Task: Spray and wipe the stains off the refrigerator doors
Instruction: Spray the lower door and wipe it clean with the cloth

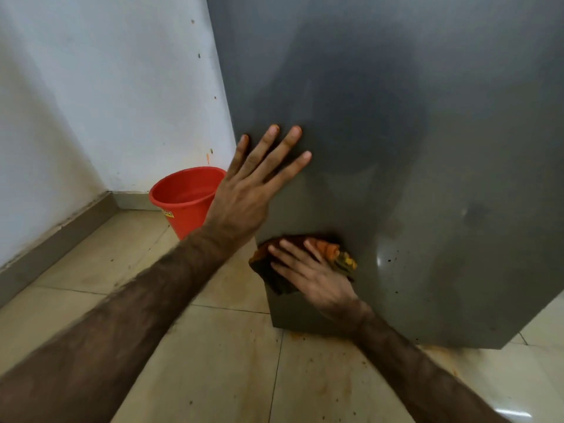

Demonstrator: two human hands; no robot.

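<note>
Pressing a crumpled rag (308, 261) against the lower part of a grey refrigerator door (412, 148), a person's right hand (317, 279) lies flat over the cloth, fingers spread on top of it rather than curled around it. The rag, dark brown with orange and yellow patches, shows beyond the fingertips and at both sides of the hand, close to the door's left edge and near its bottom corner. Higher up, the left hand (256, 181) is open and empty, palm and splayed fingers flat on the same door beside its left edge. A red bucket (180, 196) stands on the tiled floor (213, 361) in the corner behind the left wrist, against a white wall (106, 87). Orange smears mark the floor along the refrigerator's base.
</note>
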